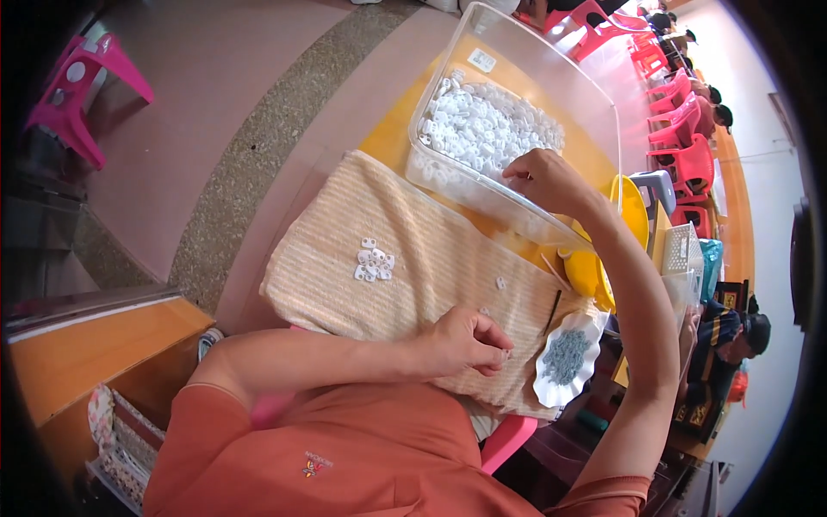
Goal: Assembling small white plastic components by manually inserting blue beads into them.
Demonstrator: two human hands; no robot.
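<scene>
My left hand (pixel 469 346) is over the beige striped cloth (pixel 323 215), its thumb and fingertips closed in a pinch. Something small and pale may show at the fingertips, too little to name. Reaching over the near wall of a clear plastic bin (pixel 590 112), my right hand (pixel 547 179) has its fingers curled together; what they hold, if anything, is hidden. Many small white plastic pieces with holes (pixel 487 125) fill part of the bin. A little pile of the same pieces (pixel 374 261) lies on the cloth's left part, and a single white piece (pixel 500 283) rests between my hands.
Right of my left hand stands a white scalloped dish (pixel 551 392) of small grey parts (pixel 567 355). A dark thin stick (pixel 553 312) lies near it. Beside my right forearm are yellow basins (pixel 633 211) and a white basket (pixel 680 250). Pink chairs (pixel 685 164) and other people are farther right.
</scene>
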